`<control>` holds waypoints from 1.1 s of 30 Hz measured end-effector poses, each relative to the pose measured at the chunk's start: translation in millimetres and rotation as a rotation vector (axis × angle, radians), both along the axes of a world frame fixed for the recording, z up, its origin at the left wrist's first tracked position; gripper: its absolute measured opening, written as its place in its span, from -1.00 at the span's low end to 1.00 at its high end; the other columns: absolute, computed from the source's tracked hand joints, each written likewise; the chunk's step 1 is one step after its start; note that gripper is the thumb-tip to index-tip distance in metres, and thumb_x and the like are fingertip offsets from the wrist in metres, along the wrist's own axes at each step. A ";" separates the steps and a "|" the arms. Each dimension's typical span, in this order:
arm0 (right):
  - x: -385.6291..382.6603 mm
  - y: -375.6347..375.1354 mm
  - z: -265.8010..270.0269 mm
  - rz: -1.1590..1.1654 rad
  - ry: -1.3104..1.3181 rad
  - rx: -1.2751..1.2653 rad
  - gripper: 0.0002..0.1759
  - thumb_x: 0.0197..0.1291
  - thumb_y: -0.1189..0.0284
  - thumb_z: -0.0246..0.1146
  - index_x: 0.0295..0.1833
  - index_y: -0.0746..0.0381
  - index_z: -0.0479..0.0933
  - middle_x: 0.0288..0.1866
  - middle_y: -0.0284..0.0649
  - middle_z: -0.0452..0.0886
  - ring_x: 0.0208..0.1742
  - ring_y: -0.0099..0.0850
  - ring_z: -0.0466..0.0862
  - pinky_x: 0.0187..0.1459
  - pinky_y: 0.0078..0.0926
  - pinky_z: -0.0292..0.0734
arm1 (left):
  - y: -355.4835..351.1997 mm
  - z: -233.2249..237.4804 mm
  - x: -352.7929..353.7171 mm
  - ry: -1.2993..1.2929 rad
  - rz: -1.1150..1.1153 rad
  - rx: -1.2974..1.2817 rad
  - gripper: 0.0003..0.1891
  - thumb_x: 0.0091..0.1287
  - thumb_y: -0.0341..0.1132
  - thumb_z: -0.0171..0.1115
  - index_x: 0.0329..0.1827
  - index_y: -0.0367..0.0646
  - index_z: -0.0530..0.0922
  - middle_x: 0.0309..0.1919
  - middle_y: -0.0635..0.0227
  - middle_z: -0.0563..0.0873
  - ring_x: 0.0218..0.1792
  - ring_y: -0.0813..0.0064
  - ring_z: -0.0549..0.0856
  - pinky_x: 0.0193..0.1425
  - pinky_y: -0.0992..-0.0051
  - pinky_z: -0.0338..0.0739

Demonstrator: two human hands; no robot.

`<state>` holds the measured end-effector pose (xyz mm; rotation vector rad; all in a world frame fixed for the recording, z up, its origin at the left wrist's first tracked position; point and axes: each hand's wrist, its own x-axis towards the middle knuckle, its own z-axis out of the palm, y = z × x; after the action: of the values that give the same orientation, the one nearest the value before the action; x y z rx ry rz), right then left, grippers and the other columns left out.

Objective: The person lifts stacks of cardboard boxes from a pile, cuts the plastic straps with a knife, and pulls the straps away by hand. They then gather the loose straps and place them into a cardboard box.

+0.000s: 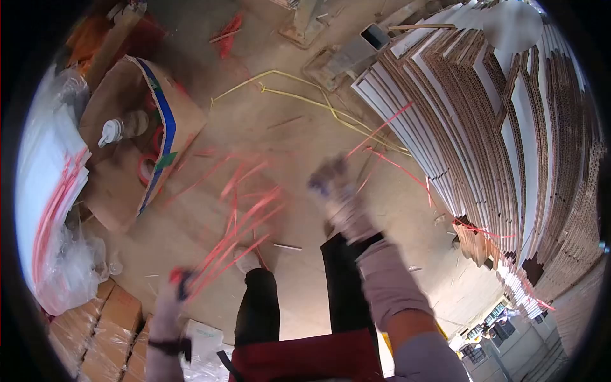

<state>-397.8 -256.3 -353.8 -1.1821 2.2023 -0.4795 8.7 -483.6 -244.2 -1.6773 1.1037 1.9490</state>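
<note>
Dusty tan floor [299, 134] lies under everything, with scraps and short strips scattered over it. At the far left, a pile of white sheets [48, 172] sits in clear crinkled plastic, crossed by pinkish-red straps [57, 204]. Below it are brown cardboard cartons [121, 312] under shiny clear film. Just right of the sheets, an open brown cardboard box [108, 204], edged with blue tape [168, 124] and green patches, holds a clear jar with a white lid [124, 127] and round red rolls [147, 167].

The left hand [180, 283], low in the view and left of the person's legs, is closed around one end of a bunch of thin, glossy red plastic strands [245, 219]. These fan up and right from it, blurred, above the floor and in front of the left leg. A long yellow strap [299, 97] lies bent across the floor beyond them.

Further right, the right hand [331, 178] is held out ahead of the right leg, apart from the bunch, near a loose red strap [382, 130]. It is too blurred to tell whether its fingers are spread or pinching. Above and right of it, a dark-screened phone [375, 37] is beside a tall stack of brown and white corrugated cardboard [484, 127] filling the right side.
</note>
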 end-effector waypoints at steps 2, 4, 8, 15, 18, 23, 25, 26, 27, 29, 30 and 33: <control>123.8 23.5 -41.8 -0.200 -0.687 0.093 -0.57 0.15 0.20 0.13 0.09 0.16 0.44 -0.03 -0.08 0.52 0.11 -0.25 0.45 0.22 -0.26 0.25 | -16.5 51.5 170.7 -0.240 0.361 -0.106 -0.54 0.35 -0.02 0.02 0.11 -0.23 0.41 -0.18 0.36 0.59 -0.10 0.51 0.56 -0.05 0.52 0.46; 195.4 35.7 -27.4 -0.379 -1.493 0.283 -0.47 0.21 0.03 0.06 0.15 0.16 0.41 -0.07 -0.05 0.54 0.03 -0.33 0.51 0.12 -0.32 0.35 | -34.5 93.8 342.8 -0.298 0.676 -0.199 -0.55 0.33 -0.07 0.02 0.16 -0.18 0.36 -0.07 0.20 0.56 -0.05 0.31 0.55 0.02 0.26 0.49; 106.3 15.1 -55.0 -0.232 -0.840 0.517 -0.51 0.30 0.19 -0.04 0.20 0.32 0.30 0.03 0.06 0.46 0.11 -0.14 0.45 0.16 -0.22 0.33 | -32.2 159.3 353.9 -0.859 -1.141 -0.508 -0.64 0.15 -0.19 0.18 -0.01 -0.15 0.53 0.14 0.06 0.46 0.11 0.09 0.48 0.15 0.15 0.40; -100.4 -113.5 -167.8 -0.158 0.518 0.084 -0.48 0.14 0.12 0.15 0.20 0.07 0.35 0.12 -0.07 0.42 0.19 -0.07 0.37 0.15 0.04 0.27 | -4.1 8.6 -92.9 0.184 -1.385 -0.967 -0.71 0.04 -0.39 0.25 -0.13 -0.12 0.58 0.16 0.20 0.49 0.29 0.05 0.34 0.38 -0.03 0.09; -100.8 -128.8 -183.4 -0.217 0.577 0.337 -0.59 0.07 0.21 0.22 0.04 0.11 0.47 0.00 -0.05 0.50 0.10 -0.07 0.43 0.05 -0.02 0.35 | 18.3 -60.6 -147.5 0.452 -0.528 -0.511 -0.74 0.26 -0.29 0.14 -0.02 -0.16 0.53 -0.04 0.24 0.60 -0.01 0.33 0.61 0.09 0.34 0.50; -64.2 -80.6 -179.8 -0.169 0.231 -0.043 -0.65 0.07 0.29 0.21 -0.03 0.17 0.48 -0.04 -0.05 0.50 0.05 -0.05 0.46 0.07 -0.07 0.33 | 23.7 -169.1 -224.7 0.323 0.649 0.028 -0.59 0.38 0.02 0.01 0.04 -0.10 0.51 -0.64 0.65 0.36 -0.66 0.75 0.34 -0.62 0.61 0.16; -36.4 -68.5 -145.9 -0.197 0.066 -0.060 -0.68 0.05 0.35 0.21 -0.05 0.18 0.48 -0.02 -0.05 0.50 0.04 -0.04 0.44 0.10 -0.05 0.31 | 29.7 -198.2 -251.9 0.250 0.750 0.116 -0.66 0.39 -0.06 0.01 0.00 -0.09 0.55 -0.62 0.69 0.43 -0.68 0.74 0.34 -0.64 0.61 0.16; -23.7 -74.5 -118.5 -0.256 0.037 0.051 -0.68 0.04 0.36 0.23 -0.05 0.19 0.48 -0.03 -0.01 0.51 0.04 -0.04 0.45 0.10 -0.07 0.31 | 29.6 -194.8 -269.7 0.251 0.680 0.141 -0.68 0.39 -0.09 0.03 0.00 -0.09 0.56 -0.60 0.70 0.45 -0.68 0.72 0.35 -0.63 0.61 0.16; -11.9 -66.9 -111.8 -0.252 0.030 0.046 -0.68 0.04 0.36 0.23 -0.05 0.19 0.48 -0.03 -0.01 0.51 0.04 -0.04 0.45 0.10 -0.07 0.31 | 28.1 -203.0 -272.8 0.247 0.683 0.134 -0.68 0.39 -0.09 0.03 0.00 -0.09 0.56 -0.60 0.70 0.45 -0.68 0.72 0.35 -0.63 0.61 0.16; 7.8 -52.1 -101.5 -0.064 0.055 0.078 -0.68 0.04 0.36 0.24 -0.07 0.21 0.47 -0.04 0.01 0.52 0.01 -0.06 0.48 0.07 -0.13 0.34 | 29.1 -214.9 -275.2 0.657 0.582 0.313 -0.67 0.38 -0.11 0.04 0.06 -0.12 0.51 -0.48 0.53 0.51 -0.64 0.70 0.36 -0.58 0.60 0.24; 17.4 -48.9 -93.5 -0.066 0.051 0.073 -0.68 0.04 0.36 0.24 -0.07 0.21 0.47 -0.04 0.01 0.52 0.01 -0.06 0.48 0.07 -0.13 0.34 | 28.5 -213.5 -277.4 0.791 0.540 0.373 -0.66 0.38 -0.12 0.04 0.08 -0.13 0.50 -0.44 0.48 0.53 -0.63 0.69 0.37 -0.56 0.60 0.27; 40.5 -35.0 -77.1 0.057 0.003 0.109 -0.68 0.06 0.34 0.24 -0.09 0.26 0.46 -0.15 -0.01 0.56 -0.16 -0.09 0.56 -0.05 -0.18 0.45 | 14.5 -165.7 -279.5 0.608 0.370 0.143 -0.68 0.39 -0.23 0.02 0.13 -0.15 0.47 -0.39 0.45 0.55 -0.56 0.71 0.42 -0.54 0.64 0.29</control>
<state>-357.3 -291.3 -430.9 -1.1847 2.1623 -0.3297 -270.7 -469.1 -409.9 -1.3095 0.8349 2.8196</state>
